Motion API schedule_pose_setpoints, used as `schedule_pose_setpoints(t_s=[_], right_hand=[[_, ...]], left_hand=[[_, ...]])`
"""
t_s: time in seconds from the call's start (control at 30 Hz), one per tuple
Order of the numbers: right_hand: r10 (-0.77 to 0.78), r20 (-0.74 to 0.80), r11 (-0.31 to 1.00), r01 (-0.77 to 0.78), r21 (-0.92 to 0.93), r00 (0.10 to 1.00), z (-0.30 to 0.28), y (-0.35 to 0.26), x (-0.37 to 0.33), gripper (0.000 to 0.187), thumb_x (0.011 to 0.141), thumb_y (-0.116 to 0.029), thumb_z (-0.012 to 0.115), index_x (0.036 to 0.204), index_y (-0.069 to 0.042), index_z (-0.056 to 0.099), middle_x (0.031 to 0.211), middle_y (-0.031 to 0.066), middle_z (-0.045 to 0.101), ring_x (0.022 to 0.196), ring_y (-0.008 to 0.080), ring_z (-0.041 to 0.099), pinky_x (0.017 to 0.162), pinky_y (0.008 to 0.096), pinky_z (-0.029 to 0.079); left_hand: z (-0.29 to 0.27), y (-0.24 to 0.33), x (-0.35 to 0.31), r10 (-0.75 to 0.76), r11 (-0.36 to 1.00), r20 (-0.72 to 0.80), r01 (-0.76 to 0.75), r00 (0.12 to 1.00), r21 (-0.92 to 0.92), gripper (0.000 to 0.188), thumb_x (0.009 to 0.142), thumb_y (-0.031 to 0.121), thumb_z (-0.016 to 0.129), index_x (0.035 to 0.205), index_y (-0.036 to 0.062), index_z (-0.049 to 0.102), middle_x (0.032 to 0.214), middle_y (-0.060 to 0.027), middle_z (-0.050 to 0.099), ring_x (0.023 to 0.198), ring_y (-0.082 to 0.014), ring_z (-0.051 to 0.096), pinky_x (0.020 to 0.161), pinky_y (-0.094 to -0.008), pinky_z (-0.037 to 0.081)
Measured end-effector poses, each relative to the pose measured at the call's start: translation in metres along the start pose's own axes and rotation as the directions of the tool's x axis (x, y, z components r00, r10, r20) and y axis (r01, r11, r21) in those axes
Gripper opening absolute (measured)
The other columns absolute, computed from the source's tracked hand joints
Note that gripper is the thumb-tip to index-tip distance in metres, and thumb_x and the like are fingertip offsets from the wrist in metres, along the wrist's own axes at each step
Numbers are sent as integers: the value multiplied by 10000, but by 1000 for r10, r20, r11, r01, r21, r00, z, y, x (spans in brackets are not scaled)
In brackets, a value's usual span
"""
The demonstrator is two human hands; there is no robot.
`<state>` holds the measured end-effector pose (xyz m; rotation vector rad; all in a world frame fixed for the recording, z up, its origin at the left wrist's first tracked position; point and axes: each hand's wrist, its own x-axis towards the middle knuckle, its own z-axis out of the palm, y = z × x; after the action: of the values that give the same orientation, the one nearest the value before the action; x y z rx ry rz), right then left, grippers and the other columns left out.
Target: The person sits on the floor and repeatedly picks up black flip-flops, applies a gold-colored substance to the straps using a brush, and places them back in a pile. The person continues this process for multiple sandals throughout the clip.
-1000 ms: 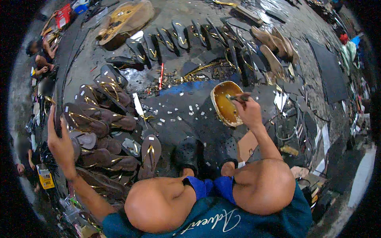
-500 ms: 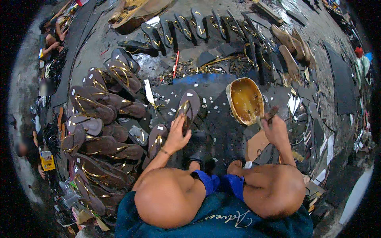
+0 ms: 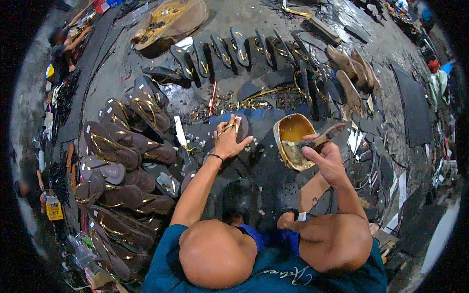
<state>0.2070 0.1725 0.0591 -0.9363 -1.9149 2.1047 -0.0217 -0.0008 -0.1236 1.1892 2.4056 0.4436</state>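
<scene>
A dark brown flip-flop (image 3: 243,128) with gold straps lies on the floor in front of me. Over its straps rests my left hand (image 3: 228,139), fingers spread and thumb stuck out to the right, so much of the sole is hidden. My right hand (image 3: 323,158) grips a brush (image 3: 326,136) by its dark handle. The pale, glue-coated end of the brush is at the tub's near right rim. That tub (image 3: 277,139) is cream-coloured, tilted towards me, and holds amber glue.
Finished-looking flip-flops (image 3: 110,146) lie heaped at my left. An arc of strapped sandals (image 3: 239,46) stands beyond scraps and a red stick (image 3: 213,97). Wooden foot forms (image 3: 348,68) and black sheet offcuts (image 3: 410,105) lie right. Another person (image 3: 59,51) sits far left.
My left hand has moved forward and now spreads over the flip-flop. My right hand has raised and turned the brush at the tub's rim. The head view has shifted slightly.
</scene>
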Motion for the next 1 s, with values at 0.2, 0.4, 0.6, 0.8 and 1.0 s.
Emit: schedule_pose_setpoints(t_s=[0.2, 0.4, 0.6, 0.8, 1.0], right_hand=[[-341, -34, 932, 334, -138, 939, 33, -2, 40, 285, 874, -135, 684, 1115, 3, 622, 991, 78, 681, 893, 144, 629, 831, 305, 501], [-660, 223, 695, 696, -182, 717, 86, -13, 68, 377, 768, -24, 671, 1136, -103, 647, 1057, 98, 681, 972, 253, 641, 870, 359, 477], [-726, 22, 614, 663, -429, 687, 76, -20, 112, 258, 783, -47, 668, 1040, -57, 661, 969, 140, 691, 852, 313, 674, 748, 381, 529], [-686, 31, 679, 655, -331, 727, 79, -40, 69, 216, 795, -66, 670, 1011, -64, 669, 950, 137, 689, 873, 314, 670, 757, 382, 519], [-767, 205, 537, 783, -314, 608, 97, -26, 65, 267, 793, -65, 663, 1055, -115, 663, 929, 111, 676, 937, 290, 626, 805, 399, 466]], left_hand=[[-44, -6, 3, -103, -274, 206, 171, 973, -946, 579, 927, 497, 478, 1261, 32, 567, 1240, -130, 603, 1083, -262, 578, 943, -407, 459], [-67, 31, -40, 153, -618, 133, 199, 979, -760, 470, 982, 403, 411, 1249, 48, 563, 1094, -114, 661, 912, -252, 667, 790, -373, 559], [-98, 90, -76, -151, -284, 238, 189, 959, -940, 574, 978, 465, 391, 1372, 49, 445, 1351, -145, 507, 1183, -275, 544, 1002, -416, 459], [-83, 38, -69, 72, -609, 20, 60, 997, -791, 589, 962, 424, 364, 1360, -4, 429, 1312, -180, 526, 1172, -342, 538, 1006, -471, 448], [-84, 60, -74, -68, -271, 56, 35, 996, -962, 630, 983, 510, 330, 1409, 49, 392, 1330, -135, 524, 1177, -273, 547, 1006, -419, 454]])
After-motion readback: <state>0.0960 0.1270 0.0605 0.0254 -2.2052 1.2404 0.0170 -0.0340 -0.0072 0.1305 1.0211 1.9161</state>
